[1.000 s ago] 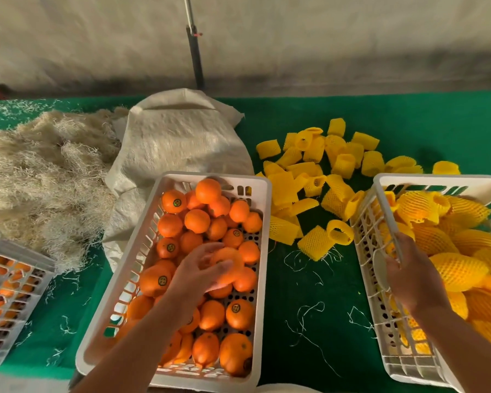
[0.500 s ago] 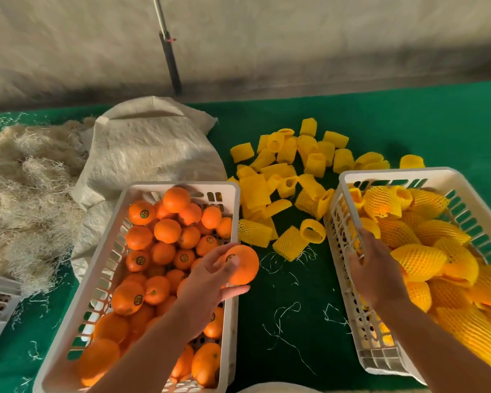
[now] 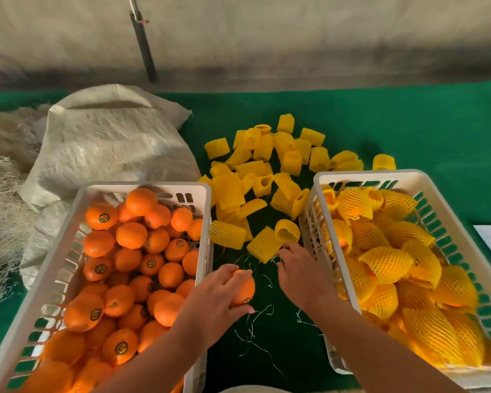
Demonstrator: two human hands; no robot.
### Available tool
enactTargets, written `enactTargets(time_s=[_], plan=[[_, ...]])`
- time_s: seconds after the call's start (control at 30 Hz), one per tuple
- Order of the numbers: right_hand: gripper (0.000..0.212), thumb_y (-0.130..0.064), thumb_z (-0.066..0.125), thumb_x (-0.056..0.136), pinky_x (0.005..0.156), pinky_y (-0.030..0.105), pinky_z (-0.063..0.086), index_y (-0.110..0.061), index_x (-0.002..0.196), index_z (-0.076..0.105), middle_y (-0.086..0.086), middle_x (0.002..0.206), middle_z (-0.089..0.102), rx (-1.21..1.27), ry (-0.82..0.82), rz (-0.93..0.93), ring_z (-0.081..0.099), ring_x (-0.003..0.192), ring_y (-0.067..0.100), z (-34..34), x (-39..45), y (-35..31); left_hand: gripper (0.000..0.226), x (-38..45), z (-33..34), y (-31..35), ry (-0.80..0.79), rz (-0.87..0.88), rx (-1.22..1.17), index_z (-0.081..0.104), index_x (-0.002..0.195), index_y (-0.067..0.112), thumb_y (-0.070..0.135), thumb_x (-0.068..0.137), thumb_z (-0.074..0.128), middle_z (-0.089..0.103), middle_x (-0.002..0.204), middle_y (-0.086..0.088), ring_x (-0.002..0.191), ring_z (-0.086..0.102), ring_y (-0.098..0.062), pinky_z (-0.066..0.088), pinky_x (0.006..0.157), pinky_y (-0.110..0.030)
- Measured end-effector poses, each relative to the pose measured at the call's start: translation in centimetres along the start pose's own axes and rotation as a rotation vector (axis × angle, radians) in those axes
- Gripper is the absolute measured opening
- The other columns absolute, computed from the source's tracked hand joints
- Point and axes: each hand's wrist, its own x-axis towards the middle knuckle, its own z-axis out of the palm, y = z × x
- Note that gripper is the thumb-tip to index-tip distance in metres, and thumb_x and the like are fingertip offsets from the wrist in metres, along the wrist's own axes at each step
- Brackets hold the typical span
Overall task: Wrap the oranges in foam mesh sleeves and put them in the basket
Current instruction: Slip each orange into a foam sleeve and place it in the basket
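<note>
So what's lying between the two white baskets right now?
In the head view, both hands: the left hand grips an orange, the right hand reaches a foam sleeve, on green cloth.

Both bare forearms reach forward, hands close together at centre.

The left hand [image 3: 218,296] comes in from 7 o'clock, palm down, fingers curled over an orange [image 3: 243,289], thumb underneath, its grip closed round the fruit. The right hand [image 3: 298,269] comes in from 5 o'clock, back of the hand up, fingertips [image 3: 285,248] stretched toward 11 o'clock and touching the near edge of a foam sleeve [image 3: 264,248].
</note>
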Motion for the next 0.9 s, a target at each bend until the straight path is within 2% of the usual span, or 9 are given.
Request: enactTargets(time_s=[0.07,0.13,0.23,0.3,0.33,0.47,0.6,0.7,0.9], plan=[[0.024,-0.025,0.047,0.104,0.1,0.044,0.046,-0.015,0.111,0.068,0.006,0.122,0.06,-0.014,-0.167,0.124,0.054,0.122,0.031,0.6,1.8,0.1,0.078,0.2,0.3,-0.4,0.001,-0.002,0.021,0.023,0.152,0.052,0.083,0.084,0.047,0.03,0.157,0.016,0.132,0.049,-0.014,0.045,0.098,-0.029],[0.024,-0.023,0.05,0.101,0.089,0.046,0.05,-0.016,0.122,0.058,0.011,0.139,0.048,-0.061,-0.205,0.285,0.057,0.118,0.037,0.6,3.8,0.5,0.079,0.3,0.5,-0.5,0.008,0.005,0.043,0.023,0.153,0.051,0.085,0.083,0.04,0.032,0.157,0.014,0.131,0.051,-0.015,0.046,0.097,-0.03],[0.031,-0.029,0.055,0.102,0.117,0.053,0.034,-0.018,0.131,0.058,0.019,0.163,0.025,-0.216,-0.42,0.338,0.029,0.15,0.042,1.4,6.8,1.8,0.079,0.3,0.6,-0.6,0.028,0.015,0.052,0.025,0.153,0.049,0.083,0.084,0.039,0.038,0.157,0.011,0.127,0.055,-0.015,0.047,0.093,-0.028],[0.035,-0.022,0.052,0.103,0.123,0.052,0.026,-0.011,0.137,0.055,0.019,0.165,0.023,-0.249,-0.567,0.306,0.016,0.155,0.04,2.1,8.4,2.6,0.076,0.3,0.5,-0.5,0.056,0.031,0.071,0.031,0.152,0.046,0.081,0.085,0.044,0.044,0.153,0.011,0.121,0.06,-0.014,0.049,0.087,-0.024],[0.037,-0.018,0.051,0.103,0.121,0.05,0.029,-0.009,0.139,0.053,0.018,0.164,0.025,-0.273,-0.602,0.279,0.022,0.152,0.039,2.5,9.0,3.0,0.075,0.3,0.4,-0.5,0.069,0.042,0.084,0.034,0.151,0.045,0.08,0.086,0.046,0.047,0.15,0.011,0.118,0.063,-0.013,0.05,0.083,-0.023],[0.027,-0.018,0.052,0.103,0.093,0.036,0.053,-0.008,0.127,0.058,0.012,0.127,0.058,-0.332,-0.475,0.192,0.061,0.112,0.027,1.7,10.1,3.7,0.074,0.4,0.5,-0.5,0.057,0.066,0.127,0.038,0.149,0.043,0.078,0.086,0.054,0.052,0.147,0.008,0.113,0.066,-0.013,0.052,0.08,-0.021],[0.016,-0.02,0.053,0.106,0.081,0.033,0.054,-0.02,0.119,0.062,0.003,0.118,0.059,-0.151,-0.225,0.089,0.059,0.099,0.019,0.3,7.8,2.0,0.074,0.5,0.3,-0.3,0.024,0.041,0.121,0.034,0.149,0.043,0.076,0.087,0.054,0.049,0.148,0.008,0.117,0.064,-0.016,0.054,0.083,-0.026],[0.023,-0.031,0.052,0.107,0.065,0.025,0.044,-0.023,0.092,0.066,-0.007,0.093,0.055,0.058,-0.073,0.116,0.055,0.074,0.008,-0.6,4.7,-0.1,0.077,0.6,0.0,0.0,-0.004,0.022,0.094,0.023,0.153,0.043,0.074,0.09,0.055,0.041,0.153,0.008,0.126,0.056,-0.017,0.05,0.093,-0.03],[0.02,-0.01,0.061,0.1,0.068,0.014,0.041,-0.021,0.115,0.069,-0.001,0.129,0.044,0.183,-0.216,0.05,0.05,0.076,0.003,-1.1,0.3,-3.3,0.087,0.1,-0.9,0.8,-0.049,0.107,0.15,0.007,0.159,0.047,0.072,0.09,0.055,0.042,0.15,0.005,0.125,0.055,-0.017,0.053,0.089,-0.032]])
